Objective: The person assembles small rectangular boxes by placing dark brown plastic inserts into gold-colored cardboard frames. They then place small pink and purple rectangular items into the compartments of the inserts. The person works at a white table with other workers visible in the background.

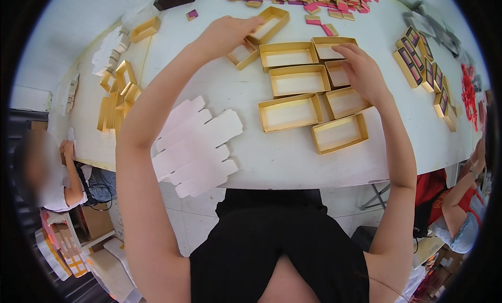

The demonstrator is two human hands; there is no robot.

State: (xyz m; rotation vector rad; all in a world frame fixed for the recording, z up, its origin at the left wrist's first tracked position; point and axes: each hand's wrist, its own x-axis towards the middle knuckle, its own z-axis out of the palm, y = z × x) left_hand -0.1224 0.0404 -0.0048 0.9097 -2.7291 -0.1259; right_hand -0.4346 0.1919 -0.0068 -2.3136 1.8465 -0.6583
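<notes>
Left to right on the bench (pixel 282 169), flat white cartons (pixel 198 151) lie beside the left forearm (pixel 162 83), where a low elbow could scatter them. The left hand (pixel 225 37) has a narrow grip, seemingly pinching the rim of a tilted gold tray (pixel 271 27); such an edge hold might slip, knocking the lower tray (pixel 250 60) against it. The grouped trays (pixel 297 82) sit tightly, so one nudge could skew neighbours. The right hand (pixel 362 75) covers the rightmost ones; whether its grip is closed I cannot tell, but hard pressing might bend their walls.
</notes>
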